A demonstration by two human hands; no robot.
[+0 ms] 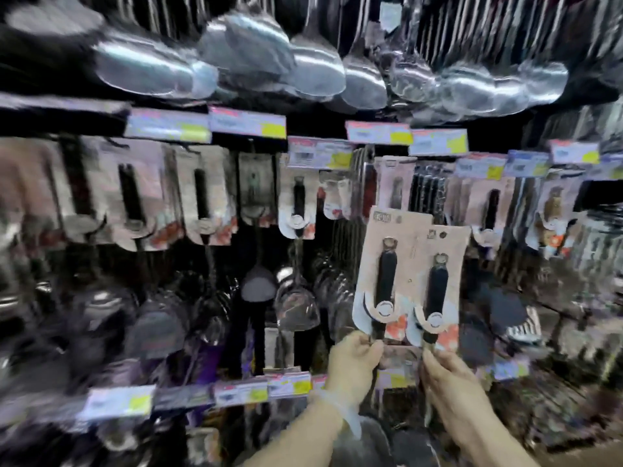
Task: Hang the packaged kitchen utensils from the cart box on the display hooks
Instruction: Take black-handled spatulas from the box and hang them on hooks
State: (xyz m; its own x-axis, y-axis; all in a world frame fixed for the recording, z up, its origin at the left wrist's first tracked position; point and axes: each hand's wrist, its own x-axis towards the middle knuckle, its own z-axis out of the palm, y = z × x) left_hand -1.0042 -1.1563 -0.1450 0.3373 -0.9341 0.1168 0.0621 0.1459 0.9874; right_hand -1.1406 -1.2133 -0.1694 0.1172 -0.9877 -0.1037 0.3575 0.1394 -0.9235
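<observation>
Head view, heavily motion-blurred. Setting: a dark shop display wall filling the frame. Top row: polished steel ladles or spoons (313, 72) hanging close together, bowls down. Below them a rail of price tags (247, 124), white with yellow patches, print unreadable. Middle row: carded utensils (202, 193) with black handles on pinkish backing cards, hanging side by side across the wall. Lower down, dark spatula and skimmer heads (259, 284), then a second rail of price tags (290, 384) near the bottom.

Task items: two packaged utensils held up in front of the wall, right of centre, cards overlapping at their inner edges. Left packaged utensil (387, 274): pink card, black handle, metal ring at top, round cut-out at the base. Right packaged utensil (438, 288): same pattern, sitting slightly lower and nearer.

Left hand (354, 360): fingers curled, pinching the left package at its lower end. Right hand (451, 375): fingers gripping the lower end of the right package. Whether either card is on a hook cannot be told.
</observation>
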